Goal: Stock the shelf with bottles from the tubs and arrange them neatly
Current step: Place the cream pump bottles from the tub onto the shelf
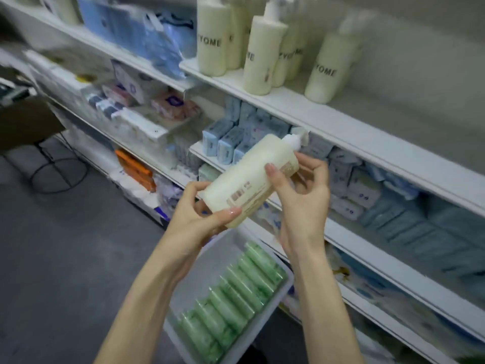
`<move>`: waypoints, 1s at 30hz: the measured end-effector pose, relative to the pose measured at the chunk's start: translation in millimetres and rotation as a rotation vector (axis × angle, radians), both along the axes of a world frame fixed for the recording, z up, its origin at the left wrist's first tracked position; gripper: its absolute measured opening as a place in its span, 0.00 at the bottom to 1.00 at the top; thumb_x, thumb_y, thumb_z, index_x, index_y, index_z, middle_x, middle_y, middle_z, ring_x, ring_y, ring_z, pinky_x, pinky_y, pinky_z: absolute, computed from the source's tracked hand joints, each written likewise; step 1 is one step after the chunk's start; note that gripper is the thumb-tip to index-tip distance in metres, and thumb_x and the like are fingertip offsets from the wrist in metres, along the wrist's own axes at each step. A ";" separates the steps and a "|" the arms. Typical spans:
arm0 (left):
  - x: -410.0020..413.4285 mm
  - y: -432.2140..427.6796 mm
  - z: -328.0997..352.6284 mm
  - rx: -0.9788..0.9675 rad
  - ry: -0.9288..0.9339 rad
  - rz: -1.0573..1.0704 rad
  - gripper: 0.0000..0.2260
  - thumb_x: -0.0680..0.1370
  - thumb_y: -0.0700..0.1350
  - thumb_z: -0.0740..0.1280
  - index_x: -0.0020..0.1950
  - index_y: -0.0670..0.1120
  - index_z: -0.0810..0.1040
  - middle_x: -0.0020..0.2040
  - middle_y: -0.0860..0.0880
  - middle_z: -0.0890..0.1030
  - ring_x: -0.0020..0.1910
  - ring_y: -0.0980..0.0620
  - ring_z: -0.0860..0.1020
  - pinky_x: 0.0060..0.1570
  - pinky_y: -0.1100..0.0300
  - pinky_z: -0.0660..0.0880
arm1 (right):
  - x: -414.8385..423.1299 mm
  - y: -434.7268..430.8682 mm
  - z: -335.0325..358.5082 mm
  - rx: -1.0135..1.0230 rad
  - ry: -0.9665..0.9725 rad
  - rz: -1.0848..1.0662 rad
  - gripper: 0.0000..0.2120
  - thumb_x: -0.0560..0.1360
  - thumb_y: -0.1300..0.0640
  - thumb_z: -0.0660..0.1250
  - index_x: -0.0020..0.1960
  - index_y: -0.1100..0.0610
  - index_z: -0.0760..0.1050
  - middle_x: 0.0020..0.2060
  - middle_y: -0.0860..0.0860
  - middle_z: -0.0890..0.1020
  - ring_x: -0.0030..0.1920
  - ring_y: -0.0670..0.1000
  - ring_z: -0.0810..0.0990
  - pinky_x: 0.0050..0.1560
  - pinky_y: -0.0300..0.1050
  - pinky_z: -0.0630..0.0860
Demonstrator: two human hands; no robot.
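Observation:
Both my hands hold a cream pump bottle tilted in front of the shelves, pump end up and to the right. My left hand grips its base, thumb across the printed back label. My right hand curls round the upper body near the shoulder. Several matching cream pump bottles stand upright on the upper shelf, with bare shelf to their right. Below my arms a clear tub on the floor holds a row of green bottles lying side by side.
The middle shelf holds pale blue packets. Blue and pink packs fill the shelves to the left. An orange box sits low on the left. Grey floor with a dark stand and cable lies at the left.

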State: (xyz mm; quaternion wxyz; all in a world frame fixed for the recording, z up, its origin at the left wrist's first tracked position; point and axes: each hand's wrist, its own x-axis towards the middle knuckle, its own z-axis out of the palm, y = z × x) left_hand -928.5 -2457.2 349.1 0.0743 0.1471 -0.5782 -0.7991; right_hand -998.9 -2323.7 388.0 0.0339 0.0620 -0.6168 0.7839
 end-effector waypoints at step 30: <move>-186.9 26.2 92.2 -0.554 0.274 -0.243 0.26 0.73 0.40 0.73 0.69 0.51 0.71 0.64 0.55 0.78 0.64 0.57 0.75 0.65 0.54 0.72 | -150.5 44.9 98.6 0.215 -0.216 0.059 0.27 0.59 0.60 0.81 0.56 0.55 0.76 0.45 0.51 0.85 0.44 0.50 0.84 0.42 0.49 0.82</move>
